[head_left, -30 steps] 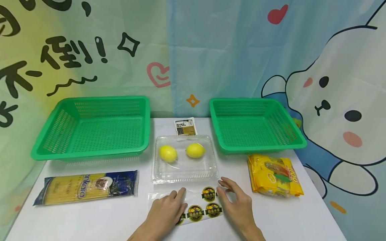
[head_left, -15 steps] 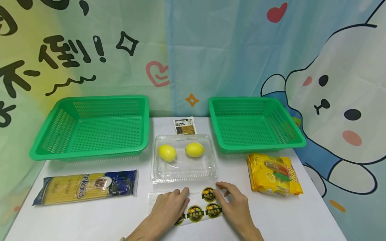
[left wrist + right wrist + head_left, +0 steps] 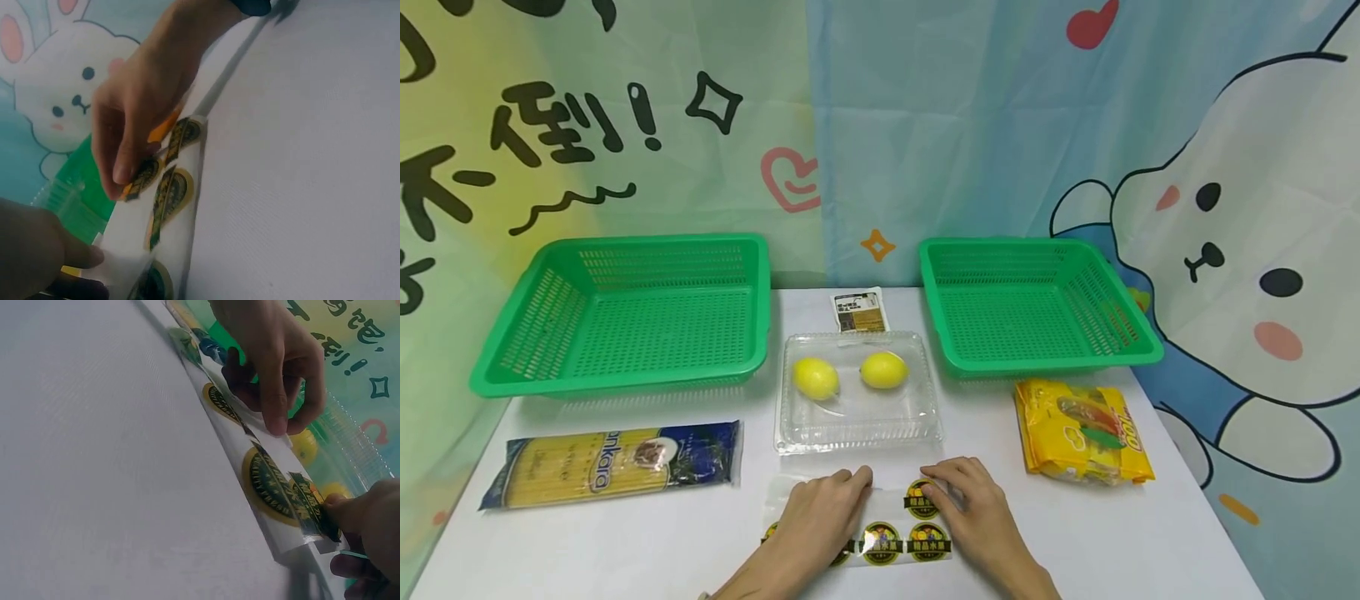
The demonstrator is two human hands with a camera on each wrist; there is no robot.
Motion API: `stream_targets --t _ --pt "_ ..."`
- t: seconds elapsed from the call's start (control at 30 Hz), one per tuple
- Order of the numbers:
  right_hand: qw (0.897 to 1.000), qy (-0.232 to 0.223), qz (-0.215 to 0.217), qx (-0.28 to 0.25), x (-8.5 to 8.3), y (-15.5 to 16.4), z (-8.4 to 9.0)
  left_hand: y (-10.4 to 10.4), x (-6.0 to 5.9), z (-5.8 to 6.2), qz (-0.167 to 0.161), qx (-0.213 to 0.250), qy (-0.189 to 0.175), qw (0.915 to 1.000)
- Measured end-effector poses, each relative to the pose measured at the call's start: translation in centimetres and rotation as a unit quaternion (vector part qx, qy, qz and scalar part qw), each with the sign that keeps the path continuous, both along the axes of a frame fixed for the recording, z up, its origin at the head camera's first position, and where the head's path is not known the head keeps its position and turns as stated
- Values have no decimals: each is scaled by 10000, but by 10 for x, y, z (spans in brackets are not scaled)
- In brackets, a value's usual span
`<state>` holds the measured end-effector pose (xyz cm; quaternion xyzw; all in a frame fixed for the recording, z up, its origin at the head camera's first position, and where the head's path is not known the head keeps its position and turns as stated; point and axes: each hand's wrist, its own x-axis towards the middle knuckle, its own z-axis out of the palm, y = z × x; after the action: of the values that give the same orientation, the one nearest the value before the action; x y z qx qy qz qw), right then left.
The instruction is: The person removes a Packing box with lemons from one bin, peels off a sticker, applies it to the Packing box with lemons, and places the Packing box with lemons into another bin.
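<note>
White table (image 3: 625, 542) before a cartoon-printed curtain (image 3: 1000, 125) carries two green baskets (image 3: 625, 312), a clear box (image 3: 857, 392) with two lemons (image 3: 816, 377), a pasta packet (image 3: 613, 462) and a yellow snack bag (image 3: 1082, 433). The sticker sheet (image 3: 880, 525) lies at the near edge, the left hand (image 3: 816, 517) pressing it flat with loosely bent fingers. Since a second ago the right hand (image 3: 977, 508) has drawn inward, its fingertips now pinching the edge of the upper sticker (image 3: 920, 497).

Two green baskets, a left basket (image 3: 625, 312) and a right basket (image 3: 1033, 304), are set at the back of the white table (image 3: 1150, 542). Between them, a small sachet (image 3: 860, 310) is laid behind a clear clamshell box (image 3: 857, 417) in which two lemons (image 3: 816, 377) are held. A spaghetti packet (image 3: 613, 462) is placed at the left, a yellow snack bag (image 3: 1082, 433) at the right.
</note>
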<state>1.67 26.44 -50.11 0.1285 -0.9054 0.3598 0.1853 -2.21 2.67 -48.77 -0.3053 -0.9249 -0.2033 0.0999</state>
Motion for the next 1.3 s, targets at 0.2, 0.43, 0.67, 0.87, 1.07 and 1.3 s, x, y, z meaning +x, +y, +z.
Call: stream_targets --t 0.2,0.43,0.67,0.87,1.07,1.3 --pt "9992 352 190 26 -1 -3 2 -3 0 6 46 145 -70 9999" --pt "9996 189 173 -108 -3 -4 1 -4 -1 8 163 36 -169 9997" --pt "9982 445 308 -271 -4 -3 -3 -3 -1 8 321 -149 -104 9993" --pt "9940 883 210 -606 -8 -1 0 -4 -2 3 441 -194 160 9987" --pt "9924 972 -66 -758 -14 5 7 -6 -2 3 469 -166 151 9986" --pt "9899 1244 46 -678 -22 -2 24 -6 -2 20 212 729 -256 9968"
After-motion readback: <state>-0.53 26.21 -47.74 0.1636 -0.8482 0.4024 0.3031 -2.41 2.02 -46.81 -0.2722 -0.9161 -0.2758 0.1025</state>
